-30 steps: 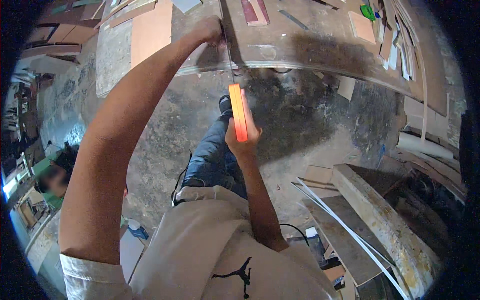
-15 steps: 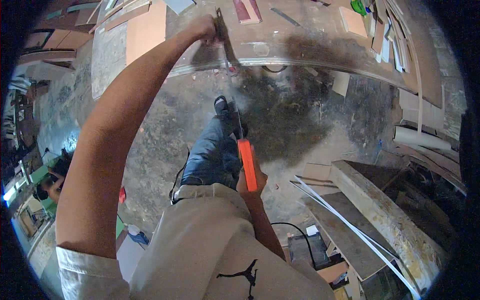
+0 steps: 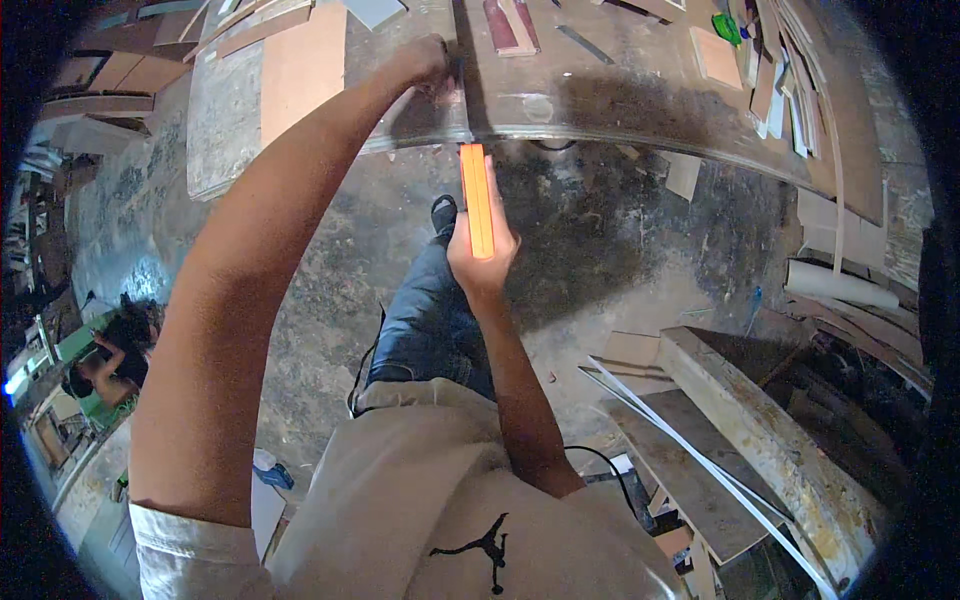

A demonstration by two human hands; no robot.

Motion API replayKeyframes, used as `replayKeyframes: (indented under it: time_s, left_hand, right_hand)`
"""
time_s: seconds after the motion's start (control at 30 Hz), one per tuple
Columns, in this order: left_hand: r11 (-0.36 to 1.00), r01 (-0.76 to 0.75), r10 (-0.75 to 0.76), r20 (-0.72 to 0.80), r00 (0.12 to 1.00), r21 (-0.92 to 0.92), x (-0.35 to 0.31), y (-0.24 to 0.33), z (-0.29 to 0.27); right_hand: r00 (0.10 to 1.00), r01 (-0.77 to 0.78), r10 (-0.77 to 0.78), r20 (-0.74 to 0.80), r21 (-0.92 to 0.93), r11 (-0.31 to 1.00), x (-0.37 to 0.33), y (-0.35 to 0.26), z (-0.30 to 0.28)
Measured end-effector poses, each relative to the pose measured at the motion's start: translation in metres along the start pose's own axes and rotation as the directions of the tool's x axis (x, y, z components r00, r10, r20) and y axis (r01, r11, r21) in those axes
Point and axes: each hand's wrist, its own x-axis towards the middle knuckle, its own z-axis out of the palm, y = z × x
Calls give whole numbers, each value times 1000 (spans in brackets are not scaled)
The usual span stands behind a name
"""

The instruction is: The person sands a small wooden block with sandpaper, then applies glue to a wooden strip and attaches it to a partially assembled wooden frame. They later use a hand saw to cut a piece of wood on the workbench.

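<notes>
My right hand (image 3: 483, 245) is closed around the orange handle of a handsaw (image 3: 477, 200), in front of the workbench edge. Its narrow blade, seen nearly edge-on, runs forward from the handle over the bench edge. Just left of that blade my left hand (image 3: 428, 66) is closed, low over the worktop. What its fingers grip is hidden by the hand and its shadow. Both hands are at or near the front edge of the workbench (image 3: 620, 120), and a long dark shadow line lies beside the blade.
On the bench lie a pale board (image 3: 303, 75), a dark red piece (image 3: 510, 28), a flat grey strip (image 3: 585, 45) and a light block (image 3: 716, 57). Wood strips (image 3: 775, 95) crowd its right end. Long white strips (image 3: 700, 455) lean at lower right. Another person (image 3: 105, 365) is at far left.
My right hand has pushed the saw handle forward, from near my waist up to the bench edge. My left hand stays in nearly the same place on the bench.
</notes>
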Motion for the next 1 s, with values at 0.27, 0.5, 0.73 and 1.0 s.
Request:
replayKeyframes:
  time_s: [0.27,0.5,0.73,1.0]
  left_hand:
    - [993,2,-2,-3,1000,-119,-7,2,-6]
    - [995,6,-9,34,999,95,5,1,-4]
    - [934,-185,235,-135,963,306,8,-13,9]
    - [958,-97,56,154,986,271,0,18,-14]
  right_hand:
    - [999,32,-33,-12,-66,997,3,-7,7]
    - [999,38,-41,-33,-64,997,-3,-5,8]
    - [994,81,-86,-61,-89,993,-11,6,5]
    - [999,-25,13,-42,-304,953,-151,-16,-31]
